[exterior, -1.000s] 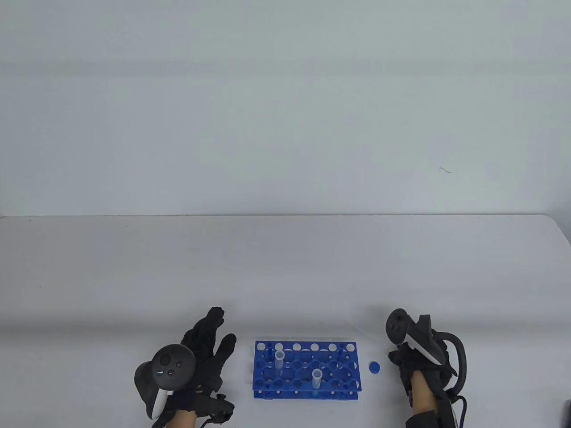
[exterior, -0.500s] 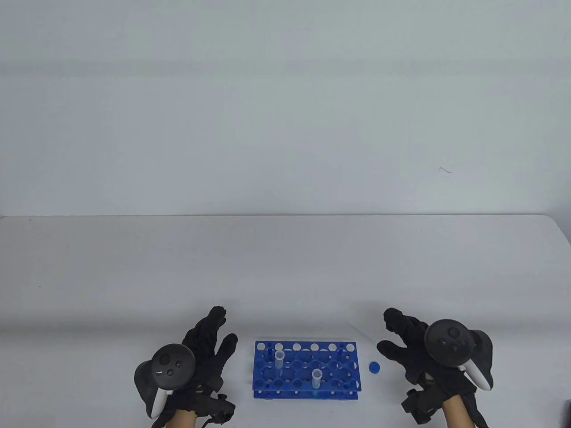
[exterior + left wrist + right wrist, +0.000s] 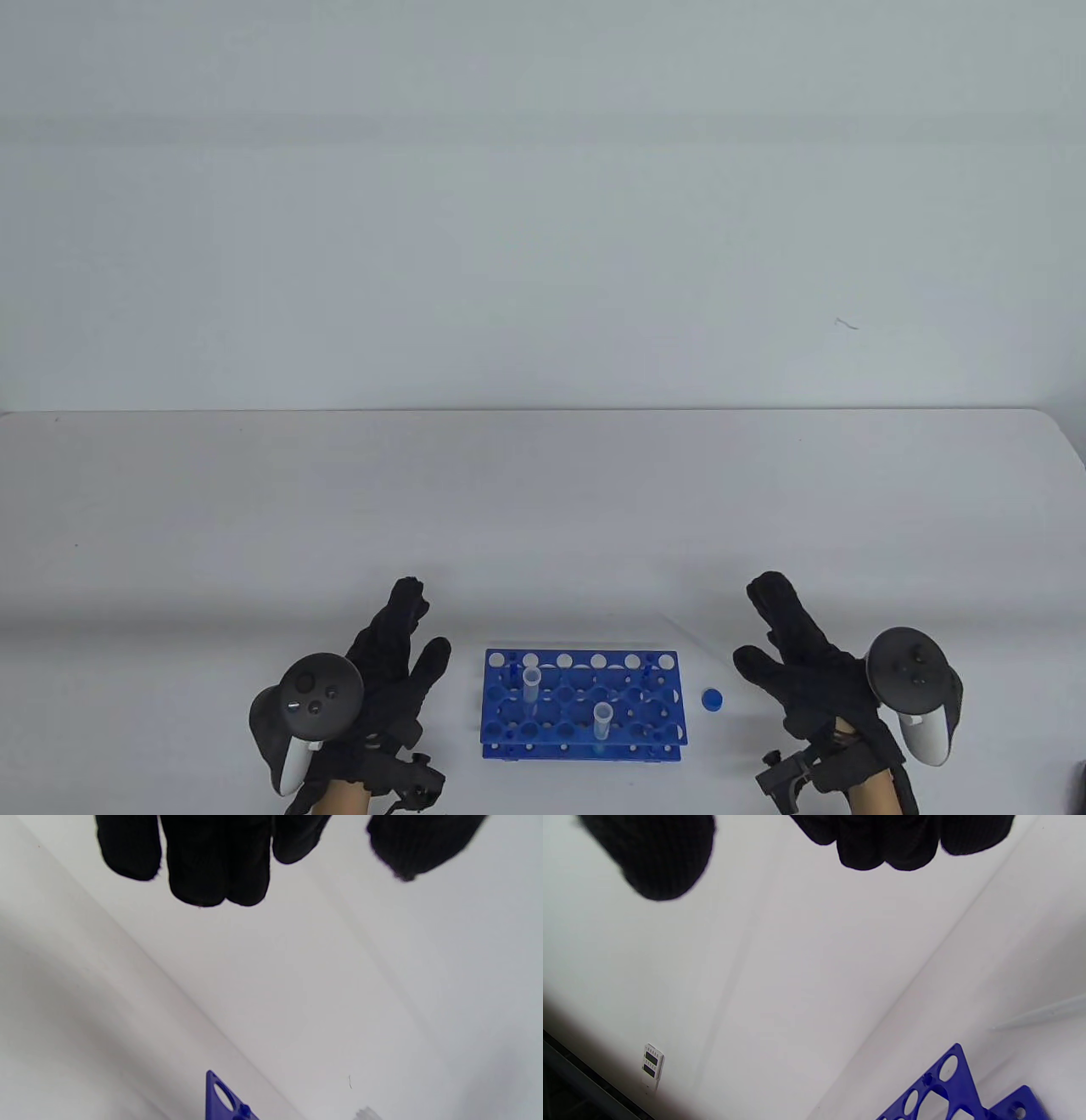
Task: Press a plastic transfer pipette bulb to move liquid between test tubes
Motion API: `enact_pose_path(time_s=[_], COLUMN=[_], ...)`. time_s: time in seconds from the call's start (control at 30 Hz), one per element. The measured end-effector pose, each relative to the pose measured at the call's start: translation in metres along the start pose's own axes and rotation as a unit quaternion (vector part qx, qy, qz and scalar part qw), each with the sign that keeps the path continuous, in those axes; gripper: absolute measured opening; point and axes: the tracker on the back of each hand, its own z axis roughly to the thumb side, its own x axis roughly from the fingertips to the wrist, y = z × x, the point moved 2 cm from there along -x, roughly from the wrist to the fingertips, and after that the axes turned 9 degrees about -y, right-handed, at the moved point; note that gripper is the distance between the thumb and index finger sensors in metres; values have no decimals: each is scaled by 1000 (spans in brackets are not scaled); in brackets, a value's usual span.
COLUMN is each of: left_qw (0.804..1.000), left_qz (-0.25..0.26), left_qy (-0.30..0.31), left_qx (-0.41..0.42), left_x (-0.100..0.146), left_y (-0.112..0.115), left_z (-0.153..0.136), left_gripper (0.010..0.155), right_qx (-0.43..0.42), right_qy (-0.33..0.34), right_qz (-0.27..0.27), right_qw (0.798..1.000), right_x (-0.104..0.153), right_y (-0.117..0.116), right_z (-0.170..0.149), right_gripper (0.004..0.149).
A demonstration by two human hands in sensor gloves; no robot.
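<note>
A blue test tube rack stands near the table's front edge, with two clear open tubes in it, one at the back left and one at the front middle. My left hand lies spread and empty left of the rack. My right hand lies spread and empty right of it. A clear pipette lies on the table beyond the rack's right end, seen faintly in the right wrist view. The rack's corner also shows in the left wrist view and the right wrist view.
A small blue cap lies on the white table between the rack and my right hand. A pale wall rises behind the table's far edge.
My right hand has turned from a curled, side-on pose to flat with spread fingers and has shifted a little to the right. My left hand has barely moved.
</note>
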Motion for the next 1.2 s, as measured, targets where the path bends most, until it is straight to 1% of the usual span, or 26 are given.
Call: enact_pose_path(time_s=[0.2, 0.6, 1.2], left_qw=[1000, 1000, 1000], left_qz=[3, 5, 6], left_qy=[-2, -4, -4], left_qx=[14, 6, -3], left_x=[1, 1, 1], left_y=[-2, -2, -1], left_z=[-1, 1, 2], left_gripper=[83, 82, 81], right_qx=[10, 14, 24], right_qy=[-7, -18, -20], right_qz=[4, -5, -6], right_qw=[1000, 1000, 999], right_x=[-1, -1, -2], right_y=[-6, -3, -5], right_z=[0, -2, -2], right_gripper=[92, 89, 87])
